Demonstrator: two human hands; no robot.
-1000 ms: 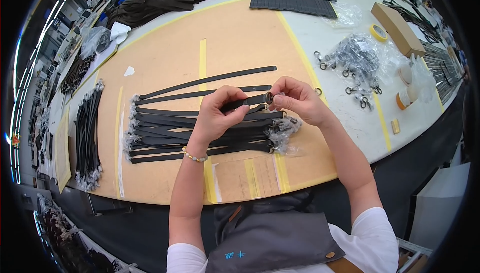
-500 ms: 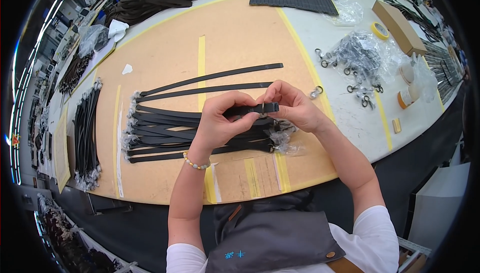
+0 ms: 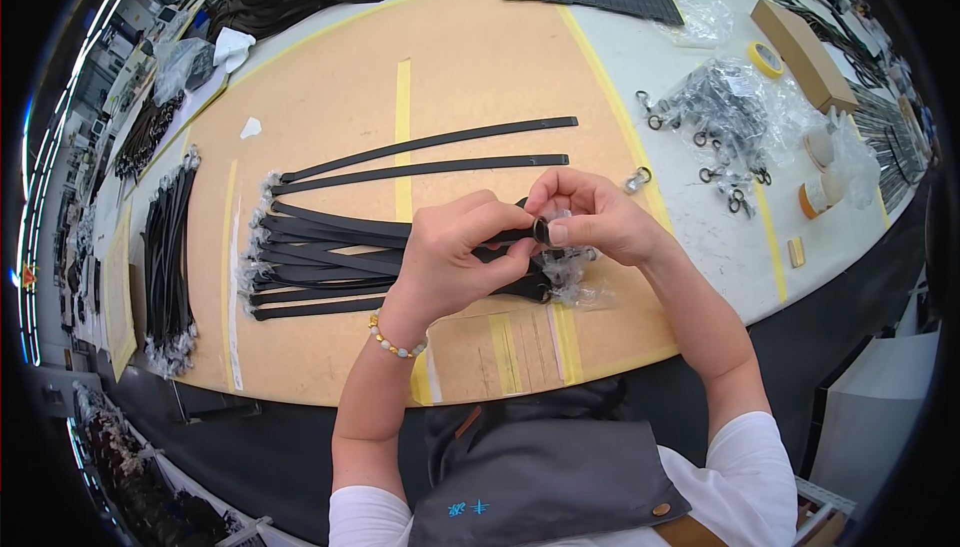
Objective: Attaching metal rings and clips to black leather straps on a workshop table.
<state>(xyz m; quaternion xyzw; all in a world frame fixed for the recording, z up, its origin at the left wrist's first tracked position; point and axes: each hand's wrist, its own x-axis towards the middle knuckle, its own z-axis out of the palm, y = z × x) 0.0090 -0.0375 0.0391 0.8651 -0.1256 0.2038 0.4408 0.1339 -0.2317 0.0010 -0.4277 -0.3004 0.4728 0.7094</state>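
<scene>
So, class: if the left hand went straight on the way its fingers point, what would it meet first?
Most likely the dark ring by the black strap, then the right hand just beyond, though exact depth is unclear.

Bright, even light fell about the fingers (image 3: 556, 185), which looked fairly sharp to me. Far to their left, light strips (image 3: 26, 157) glared; right beyond them, plastic (image 3: 715, 97) glinted. Farthest out, straight lines bowed into black.
</scene>
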